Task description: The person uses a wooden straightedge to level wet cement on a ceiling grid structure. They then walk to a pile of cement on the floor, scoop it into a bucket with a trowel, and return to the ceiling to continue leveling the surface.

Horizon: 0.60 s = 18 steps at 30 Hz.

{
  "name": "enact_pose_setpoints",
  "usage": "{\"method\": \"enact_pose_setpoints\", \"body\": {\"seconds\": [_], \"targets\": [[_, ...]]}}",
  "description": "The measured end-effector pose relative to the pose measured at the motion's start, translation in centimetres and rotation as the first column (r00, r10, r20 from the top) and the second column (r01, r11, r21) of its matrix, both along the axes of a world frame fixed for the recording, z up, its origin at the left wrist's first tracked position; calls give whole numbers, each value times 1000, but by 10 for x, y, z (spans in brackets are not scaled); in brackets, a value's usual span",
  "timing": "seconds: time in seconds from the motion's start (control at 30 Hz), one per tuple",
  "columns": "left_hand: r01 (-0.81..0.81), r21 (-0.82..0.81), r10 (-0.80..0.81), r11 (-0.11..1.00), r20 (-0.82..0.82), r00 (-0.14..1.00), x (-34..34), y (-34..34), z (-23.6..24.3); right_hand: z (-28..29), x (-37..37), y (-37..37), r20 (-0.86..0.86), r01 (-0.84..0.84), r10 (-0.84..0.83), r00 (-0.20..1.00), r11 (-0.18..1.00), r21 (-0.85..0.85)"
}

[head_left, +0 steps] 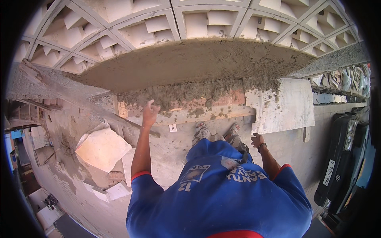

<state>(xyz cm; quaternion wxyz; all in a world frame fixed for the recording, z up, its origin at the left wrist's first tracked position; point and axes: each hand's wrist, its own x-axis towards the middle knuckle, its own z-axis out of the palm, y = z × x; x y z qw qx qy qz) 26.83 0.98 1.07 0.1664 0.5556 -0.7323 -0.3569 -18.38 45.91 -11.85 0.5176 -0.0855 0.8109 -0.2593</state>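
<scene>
My left hand (pixel 150 114) is raised, with nothing in it and its fingers apart. It shows in front of the near edge of a heap of loose wet mortar (pixel 186 95); I cannot tell whether it touches the mortar. Behind the heap a band of smoothed grey-brown plaster (pixel 190 63) runs along the foot of the wall. My right hand (pixel 257 140), loosely spread and holding nothing, hangs lower, beside the near edge of a mortar-spattered pale board (pixel 285 107). A wooden plank (pixel 190 115) spotted with mortar lies under the heap's near side.
White pierced blocks (pixel 214 22) form the wall above the plaster. A long wooden batten (pixel 99 109) slants in from the left. A crumpled pale sack (pixel 102 147) and broken tile pieces (pixel 117 191) lie on the left. A parked dark car (pixel 337 154) stands at right.
</scene>
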Motion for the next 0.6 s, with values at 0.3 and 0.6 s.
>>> {"method": "enact_pose_setpoints", "body": {"seconds": [0.3,0.6], "targets": [[-97,484,111,870,-1,994,-119,192,-118,2,-92,33,138,-16,-2,990,992,128],[-623,343,598,703,189,779,-132,338,-144,-7,-271,27,175,-343,299,938,872,348]]}}
